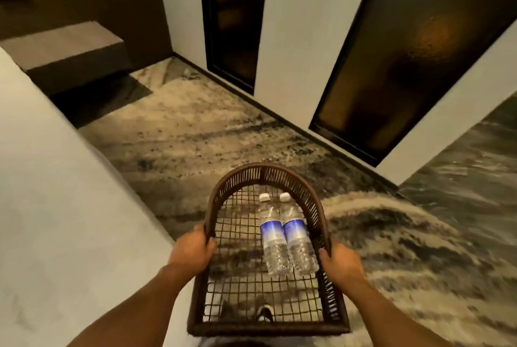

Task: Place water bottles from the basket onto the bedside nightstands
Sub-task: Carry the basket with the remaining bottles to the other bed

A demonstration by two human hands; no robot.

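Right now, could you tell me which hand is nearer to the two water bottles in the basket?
Right. The right hand grips the basket rim just beside the water bottles; the left hand grips the opposite rim, across open mesh.

No legible text on bottle labels

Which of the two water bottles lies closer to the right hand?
The right-side bottle, lying against the basket wall near the right hand; its twin lies inward, touching it.

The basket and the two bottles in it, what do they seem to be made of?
The basket looks like dark brown woven wicker or rattan with an open grid bottom; the floor shows through. The bottles seem clear, glossy plastic with white caps and blue labels.
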